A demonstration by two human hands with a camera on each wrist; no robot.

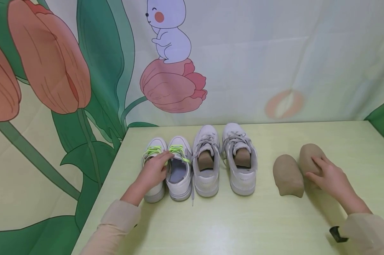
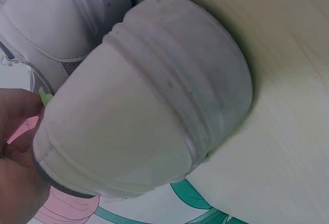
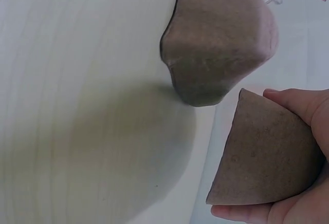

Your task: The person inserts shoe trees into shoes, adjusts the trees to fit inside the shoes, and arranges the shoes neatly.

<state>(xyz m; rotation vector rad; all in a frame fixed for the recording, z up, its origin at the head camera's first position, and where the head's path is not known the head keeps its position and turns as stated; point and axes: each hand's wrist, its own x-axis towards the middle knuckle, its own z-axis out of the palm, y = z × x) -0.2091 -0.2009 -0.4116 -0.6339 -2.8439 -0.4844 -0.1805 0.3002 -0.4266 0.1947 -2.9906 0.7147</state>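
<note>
On the left, a white sneaker (image 1: 155, 193) with green laces stands with its heel toward me. My left hand (image 1: 153, 172) grips it near the tongue, fingers curled at the opening; its heel (image 2: 128, 111) fills the left wrist view. Touching distance to its right is the matching sneaker (image 1: 179, 187), a grey insole visible inside. My right hand (image 1: 333, 177) holds a brown, toe-shaped shoe insert (image 1: 310, 157) between thumb and fingers, as the right wrist view shows with the insert (image 3: 264, 154) tilted. Beside it a second brown insert (image 1: 288, 174) lies on the table.
Two larger white sneakers (image 1: 206, 184) (image 1: 242, 180) with grey laces stand in the middle, a brown insert (image 1: 205, 160) (image 1: 242, 157) in each. One lace (image 1: 193, 198) trails on the table (image 1: 217, 226). Behind hangs a printed cloth (image 1: 242, 63) with tulips.
</note>
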